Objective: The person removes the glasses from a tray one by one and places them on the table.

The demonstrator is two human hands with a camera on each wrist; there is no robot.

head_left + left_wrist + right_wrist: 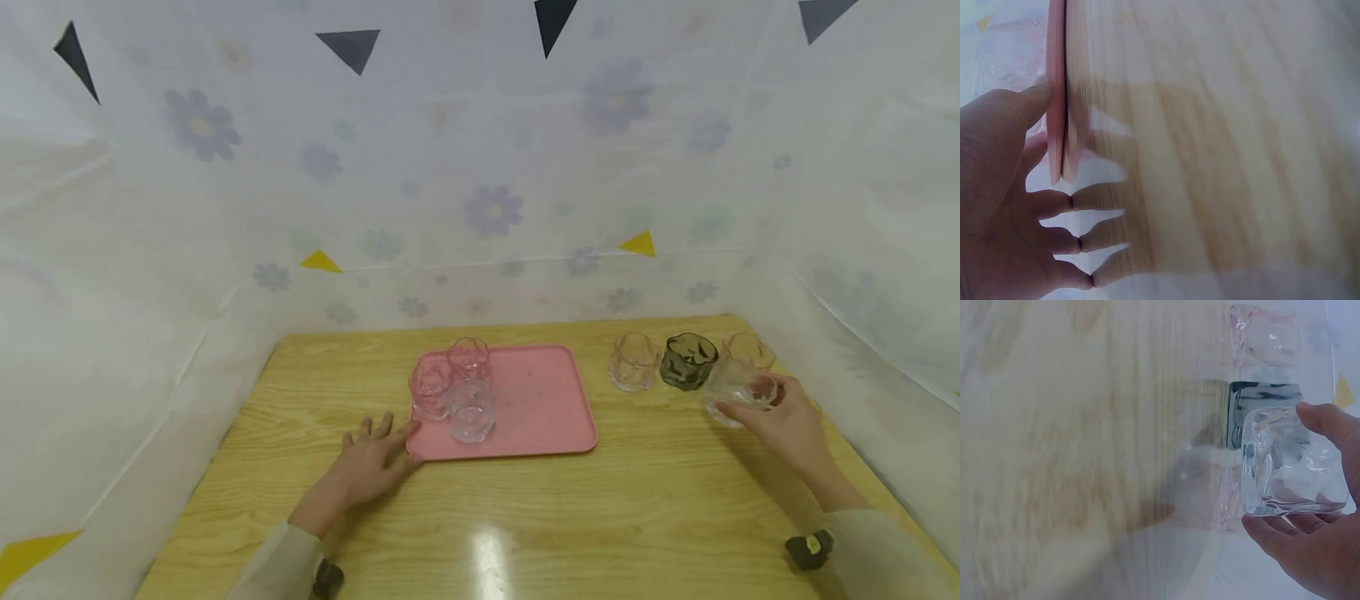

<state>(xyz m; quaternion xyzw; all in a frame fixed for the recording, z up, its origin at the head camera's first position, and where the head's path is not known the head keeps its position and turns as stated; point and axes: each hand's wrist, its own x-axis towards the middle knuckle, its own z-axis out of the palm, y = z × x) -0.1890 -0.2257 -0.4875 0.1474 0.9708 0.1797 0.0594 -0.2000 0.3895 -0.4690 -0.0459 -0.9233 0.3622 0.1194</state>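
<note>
My right hand (791,429) grips a clear glass cup (1294,465) between thumb and fingers. In the right wrist view this cup is held apart from the tabletop, in front of a dark grey glass cup (688,362) and a pinkish glass cup (750,350). Left of the dark one stands another pinkish cup (634,363). My left hand (369,467) lies with spread fingers at the near-left corner of a pink tray (540,408), its thumb and index finger touching the rim. On the tray's left part stand two pink glass cups (431,390) (469,358) and a clear one (472,412).
A wooden table (525,517) lies under everything. White sheeting (487,150) with flowers and triangles rises behind the table and along both sides. The row of cups at the right stands near the table's back right corner.
</note>
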